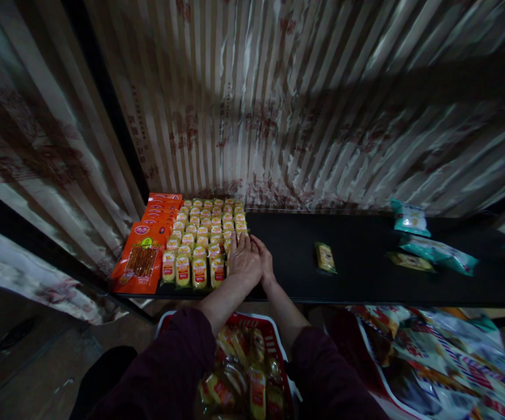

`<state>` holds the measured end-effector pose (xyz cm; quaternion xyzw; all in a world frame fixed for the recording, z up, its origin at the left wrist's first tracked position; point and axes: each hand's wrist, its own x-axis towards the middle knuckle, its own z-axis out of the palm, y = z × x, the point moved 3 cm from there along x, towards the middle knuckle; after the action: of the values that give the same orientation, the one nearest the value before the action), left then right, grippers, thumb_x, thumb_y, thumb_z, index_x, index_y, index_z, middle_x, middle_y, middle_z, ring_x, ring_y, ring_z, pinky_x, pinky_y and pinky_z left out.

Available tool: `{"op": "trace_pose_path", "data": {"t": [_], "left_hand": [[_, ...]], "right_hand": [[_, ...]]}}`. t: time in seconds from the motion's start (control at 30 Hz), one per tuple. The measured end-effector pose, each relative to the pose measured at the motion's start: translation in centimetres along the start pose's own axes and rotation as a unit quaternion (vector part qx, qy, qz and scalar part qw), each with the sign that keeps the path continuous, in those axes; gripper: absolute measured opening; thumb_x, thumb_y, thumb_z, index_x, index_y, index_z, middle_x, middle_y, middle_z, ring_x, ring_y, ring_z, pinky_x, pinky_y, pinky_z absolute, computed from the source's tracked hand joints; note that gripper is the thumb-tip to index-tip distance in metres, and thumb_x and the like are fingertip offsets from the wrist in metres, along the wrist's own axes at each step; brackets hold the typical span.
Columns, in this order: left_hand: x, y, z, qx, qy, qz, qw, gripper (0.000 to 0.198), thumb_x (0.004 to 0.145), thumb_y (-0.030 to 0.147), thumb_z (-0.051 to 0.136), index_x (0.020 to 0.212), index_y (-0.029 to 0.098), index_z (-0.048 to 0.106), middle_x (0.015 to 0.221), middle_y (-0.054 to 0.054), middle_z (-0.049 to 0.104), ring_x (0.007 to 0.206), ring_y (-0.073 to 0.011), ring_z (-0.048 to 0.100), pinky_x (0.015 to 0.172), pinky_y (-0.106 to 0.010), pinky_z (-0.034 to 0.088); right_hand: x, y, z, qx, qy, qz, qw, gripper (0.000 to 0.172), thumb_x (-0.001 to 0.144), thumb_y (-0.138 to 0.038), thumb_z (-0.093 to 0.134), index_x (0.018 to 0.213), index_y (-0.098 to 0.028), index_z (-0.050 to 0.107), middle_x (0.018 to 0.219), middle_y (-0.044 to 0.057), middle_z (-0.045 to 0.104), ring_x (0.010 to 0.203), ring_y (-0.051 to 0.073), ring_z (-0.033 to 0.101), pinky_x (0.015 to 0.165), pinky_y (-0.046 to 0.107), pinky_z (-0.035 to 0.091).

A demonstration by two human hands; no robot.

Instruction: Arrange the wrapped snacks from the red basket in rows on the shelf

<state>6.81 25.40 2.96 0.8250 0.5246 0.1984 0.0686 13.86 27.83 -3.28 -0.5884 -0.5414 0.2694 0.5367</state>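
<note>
Rows of small wrapped cakes [199, 265] stand upright on the black shelf [287, 268]. My left hand [247, 262] lies along the right side of these rows, its fingers stretched out, and covers part of the last front packs. Close against it on the right is my right hand [266, 259], fingers extended and partly hidden behind the left. I see nothing held in either hand. Left of the cakes, orange snack bags [147, 251] stand in an overlapping row.
A single wrapped cake [325, 258] and teal packets [440, 252] lie farther right on the shelf. Below my arms is a red-and-white basket [274, 338] of wrapped cakes. Another container [377, 364] holds mixed snack bags. Striped sheeting [252, 116] hangs behind.
</note>
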Motion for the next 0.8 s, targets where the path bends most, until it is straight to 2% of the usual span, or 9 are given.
{"op": "trace_pose_path", "data": {"t": [0.07, 0.13, 0.23, 0.37, 0.43, 0.57, 0.67, 0.8], "left_hand": [[-0.6, -0.7, -0.9, 0.004, -0.011, -0.01, 1.0, 0.046, 0.087, 0.012, 0.03, 0.122, 0.011, 0.061, 0.13, -0.016, 0.059, 0.136, -0.0305, 0.037, 0.116, -0.062, 0.014], [-1.0, -1.1, -1.6, 0.003, -0.023, -0.012, 1.0, 0.044, 0.089, 0.014, 0.029, 0.116, 0.009, 0.064, 0.129, -0.018, 0.058, 0.136, -0.0321, 0.037, 0.117, -0.061, 0.01], [-1.2, -1.1, -2.1, 0.021, -0.039, -0.01, 0.999, 0.043, 0.09, 0.014, 0.03, 0.117, 0.007, 0.063, 0.13, -0.019, 0.057, 0.135, -0.031, 0.038, 0.118, -0.058, 0.009], [-1.1, -0.7, -2.1, 0.071, -0.06, -0.008, 0.996, 0.044, 0.089, 0.015, 0.034, 0.119, -0.004, 0.06, 0.134, -0.025, 0.052, 0.137, -0.0339, 0.034, 0.119, -0.054, 0.007], [-1.0, -0.7, -2.1, 0.082, -0.062, -0.007, 0.995, 0.044, 0.088, 0.016, 0.036, 0.119, -0.002, 0.06, 0.134, -0.024, 0.052, 0.137, -0.0338, 0.034, 0.119, -0.054, 0.007], [-0.9, -1.2, -2.0, 0.094, -0.061, -0.016, 0.994, 0.044, 0.086, 0.017, 0.038, 0.12, -0.001, 0.06, 0.134, -0.024, 0.052, 0.136, -0.0318, 0.036, 0.119, -0.05, 0.009], [-0.8, -1.8, -1.8, 0.073, -0.071, -0.027, 0.994, 0.043, 0.087, 0.014, 0.035, 0.118, 0.0, 0.061, 0.135, -0.024, 0.052, 0.136, -0.0325, 0.036, 0.118, -0.054, 0.01], [-0.9, -2.0, -1.7, 0.06, -0.056, -0.024, 0.996, 0.043, 0.087, 0.014, 0.035, 0.12, 0.001, 0.061, 0.138, -0.023, 0.049, 0.136, -0.0326, 0.036, 0.118, -0.055, 0.01]], "right_hand": [[0.2, 0.9, -0.3, 0.034, 0.0, 0.019, 0.999, 0.042, 0.08, -0.042, 0.053, 0.114, -0.021, 0.067, 0.114, 0.008, 0.069, 0.11, 0.024, 0.06, 0.104, 0.044, 0.041], [0.4, 1.3, -0.4, 0.052, 0.009, 0.039, 0.998, 0.043, 0.079, -0.046, 0.054, 0.112, -0.021, 0.068, 0.113, 0.007, 0.07, 0.11, 0.024, 0.06, 0.104, 0.044, 0.04], [1.1, 1.4, -0.4, 0.048, 0.023, 0.066, 0.996, 0.05, 0.079, -0.054, 0.052, 0.113, -0.019, 0.067, 0.118, 0.009, 0.068, 0.115, 0.026, 0.057, 0.107, 0.045, 0.037], [2.6, 0.8, 0.2, 0.085, 0.015, 0.101, 0.991, 0.071, 0.083, -0.067, 0.038, 0.123, -0.014, 0.061, 0.135, 0.011, 0.056, 0.13, 0.025, 0.047, 0.113, 0.04, 0.03], [3.1, 0.4, 0.7, 0.114, 0.004, 0.117, 0.987, 0.076, 0.084, -0.071, 0.032, 0.128, -0.016, 0.059, 0.14, 0.009, 0.052, 0.134, 0.023, 0.042, 0.114, 0.037, 0.029], [3.2, -0.2, 2.0, 0.174, -0.027, 0.131, 0.976, 0.079, 0.084, -0.074, 0.027, 0.133, -0.018, 0.055, 0.137, 0.008, 0.055, 0.128, 0.022, 0.05, 0.108, 0.032, 0.037], [2.8, -0.7, 2.4, 0.178, -0.044, 0.133, 0.974, 0.082, 0.084, -0.075, 0.022, 0.134, -0.018, 0.053, 0.126, 0.008, 0.064, 0.117, 0.022, 0.059, 0.104, 0.032, 0.041], [2.4, -1.3, 1.9, 0.136, -0.019, 0.127, 0.982, 0.08, 0.084, -0.075, 0.023, 0.131, -0.019, 0.057, 0.12, 0.006, 0.068, 0.115, 0.022, 0.06, 0.104, 0.031, 0.04]]}}
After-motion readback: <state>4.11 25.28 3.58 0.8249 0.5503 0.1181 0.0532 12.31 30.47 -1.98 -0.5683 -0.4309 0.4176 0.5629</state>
